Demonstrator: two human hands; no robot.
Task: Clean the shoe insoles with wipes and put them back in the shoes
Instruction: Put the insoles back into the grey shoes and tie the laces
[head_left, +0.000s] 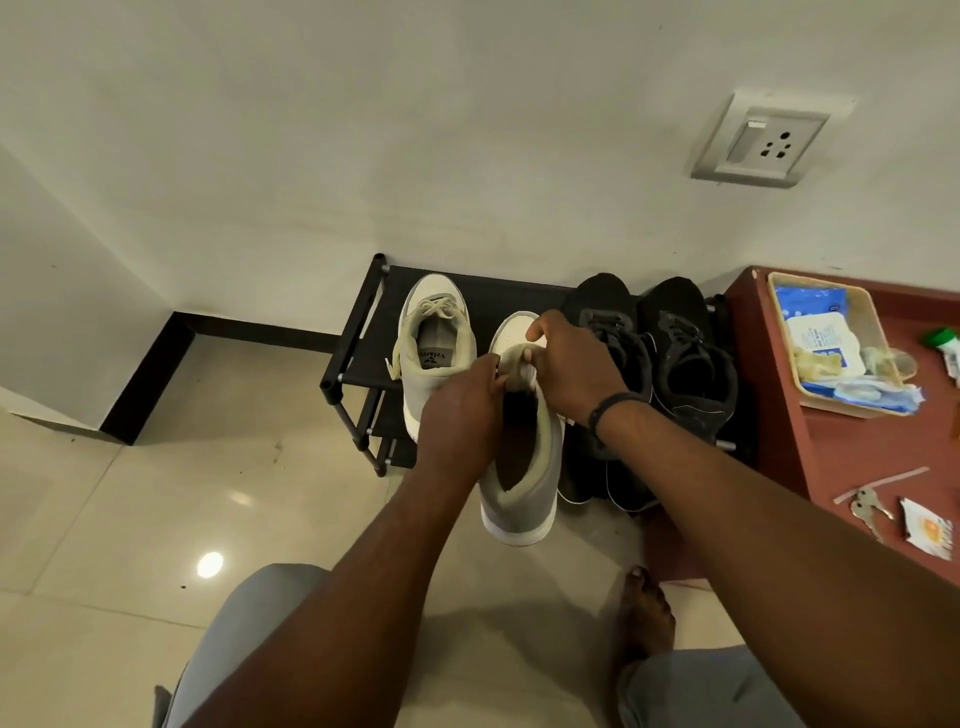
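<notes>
We see both hands on one grey shoe, which is held in the air in front of the black shoe rack. The left hand is curled at the left side of the shoe opening, and its fingertips pinch the pale tongue or laces at the top of the opening. The right hand, with a dark band on the wrist, is curled over the front part of the shoe, and its fingers also grip the pale material there. We cannot tell whether the pale piece between the fingers is an insole or only the tongue. The inside of the shoe looks dark.

The second grey shoe stands on the top shelf of the rack, just left of the held shoe, and a printed insole shows inside it. A pair of black shoes stands on the right part of the rack.

To the right of the rack there is a reddish-brown table. On it lies a cream tray with a blue and white pack of wipes and some crumpled wipes. Nearer to us on the table lie keys and a small sachet.

The rack stands against a white wall with a socket plate above it. The floor is glossy beige tile, and a bare foot rests on it.
</notes>
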